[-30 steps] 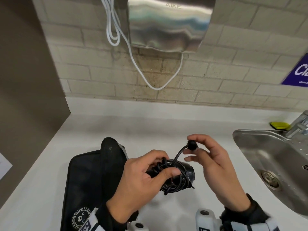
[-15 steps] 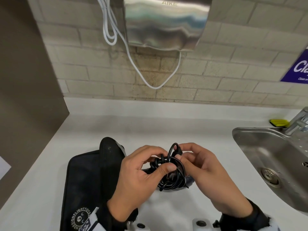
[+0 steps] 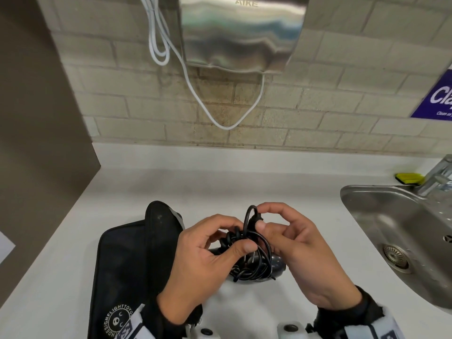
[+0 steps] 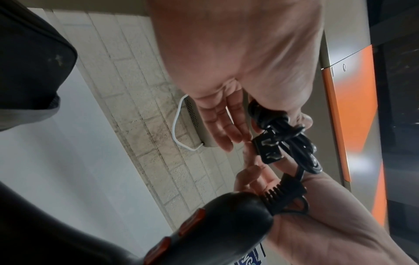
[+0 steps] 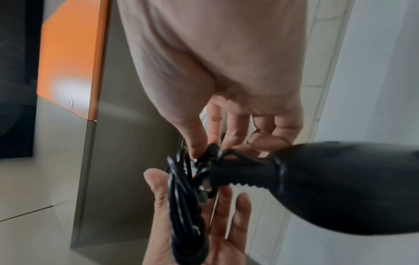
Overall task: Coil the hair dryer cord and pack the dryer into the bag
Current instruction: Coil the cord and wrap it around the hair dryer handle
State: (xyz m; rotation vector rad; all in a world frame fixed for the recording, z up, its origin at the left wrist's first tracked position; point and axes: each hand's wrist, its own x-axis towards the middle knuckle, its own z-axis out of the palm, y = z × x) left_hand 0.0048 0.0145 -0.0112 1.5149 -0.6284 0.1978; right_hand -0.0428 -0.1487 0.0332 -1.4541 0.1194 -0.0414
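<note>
Head view: our left hand [image 3: 195, 263] clasps coiled cord [image 3: 247, 253] around hair dryer [image 3: 276, 264], above worktop [image 3: 220, 192] near front edge; our right hand [image 3: 293, 245] pinches plug end. Bag [image 3: 132, 265] lies left, open.

Left wrist view: thumb pins cord [image 4: 283, 129].

Right wrist view: fingers [image 5: 199, 139] pinch cord at dryer neck.

One hair dryer [image 3: 276, 264] with one black cord [image 3: 247, 243], one black bag [image 3: 137, 260], two hands: left hand [image 3: 208, 260], right hand [image 3: 296, 250]. One sink [image 3: 362, 204], one tap [image 3: 437, 174], one yellow sponge [image 3: 409, 177]. One wall hand dryer [image 3: 239, 33], one white cable [image 3: 186, 77], one purple sign [image 3: 437, 99].
</note>
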